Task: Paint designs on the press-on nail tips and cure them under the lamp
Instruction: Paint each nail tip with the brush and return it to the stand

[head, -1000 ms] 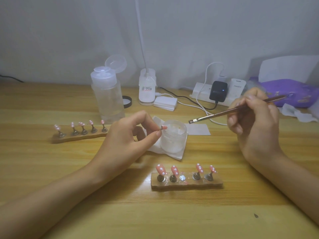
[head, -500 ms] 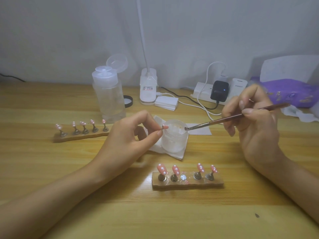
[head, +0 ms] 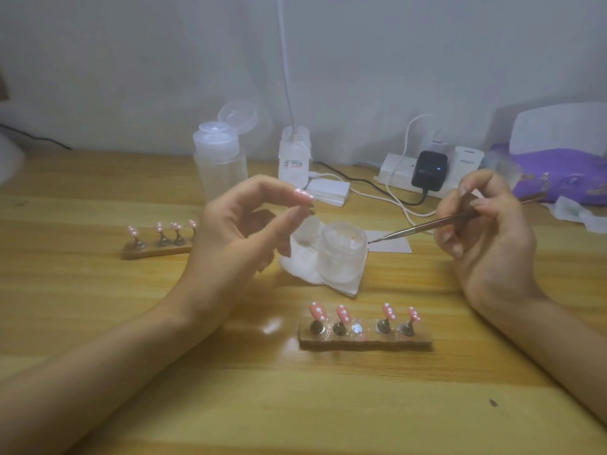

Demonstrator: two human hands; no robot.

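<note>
Raised and turned since a second ago, the left grip (head: 239,231) pinches the pink nail tip (head: 303,195) in thumb and forefinger, above the middle of the bench (head: 164,389). The right grip (head: 486,231) curls round the brush (head: 427,226). Its long axis slants down-left, with the bristles at the right rim of the jar (head: 345,247). The nail tip lies up-left of them. A far-edge charger (head: 466,162) reads PISEN.

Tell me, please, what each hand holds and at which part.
The left hand pinches a pink nail tip between thumb and forefinger; where exactly is blurred. The right hand grips the brush at mid-handle.
</note>
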